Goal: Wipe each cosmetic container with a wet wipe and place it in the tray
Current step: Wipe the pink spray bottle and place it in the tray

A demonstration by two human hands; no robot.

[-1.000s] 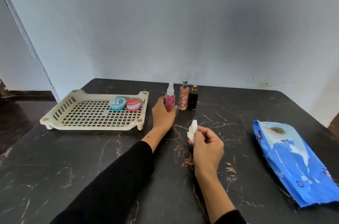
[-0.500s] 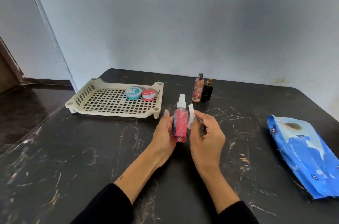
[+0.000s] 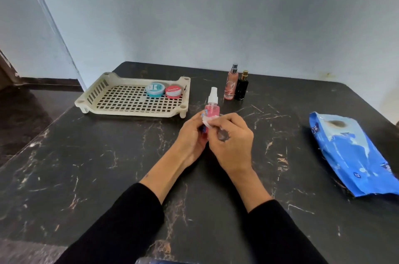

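Pink spray bottle (image 3: 212, 108) stands upright in your left hand (image 3: 191, 134), fingers curled round it above the desk (image 3: 86, 166). Your right hand (image 3: 232, 140) pinches a wipe (image 3: 206, 122) against it. Beyond your left hand sits the tray (image 3: 129, 110).

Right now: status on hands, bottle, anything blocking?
Left hand grips pink spray bottle. Right hand presses wet wipe on it. Two jars in tray. Nothing in the way.

The left hand (image 3: 191, 134) grips a pink spray bottle (image 3: 212, 106) upright; the right hand (image 3: 232, 140) presses a wet wipe (image 3: 207, 122) against it.
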